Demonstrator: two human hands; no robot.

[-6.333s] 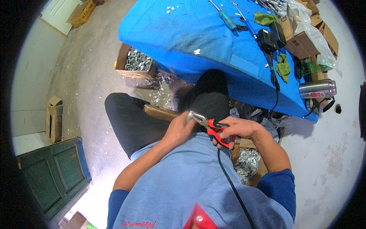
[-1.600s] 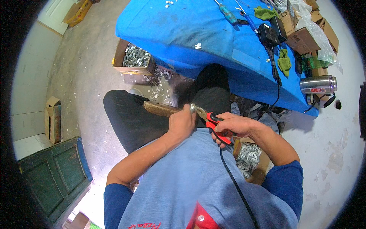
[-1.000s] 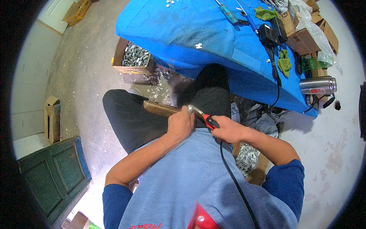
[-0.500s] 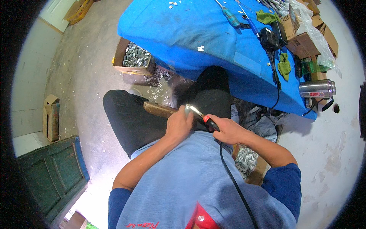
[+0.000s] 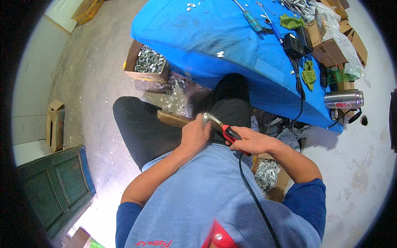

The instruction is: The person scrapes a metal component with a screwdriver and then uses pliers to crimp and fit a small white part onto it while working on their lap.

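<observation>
Steadying a metal piece (image 5: 205, 119), the left grip (image 5: 194, 134) pinches it while the right grip (image 5: 255, 141) encloses red-handled pliers (image 5: 226, 129), presumably for leverage.

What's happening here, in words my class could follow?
The person's left hand holds a small silver metal piece. The right hand grips red-and-black-handled metal pliers, their tip at that piece; whether they clamp it is too small to tell. Farther off, an open brown cardboard box of grey metal pieces sits beside a blue-cloth-covered table.
</observation>
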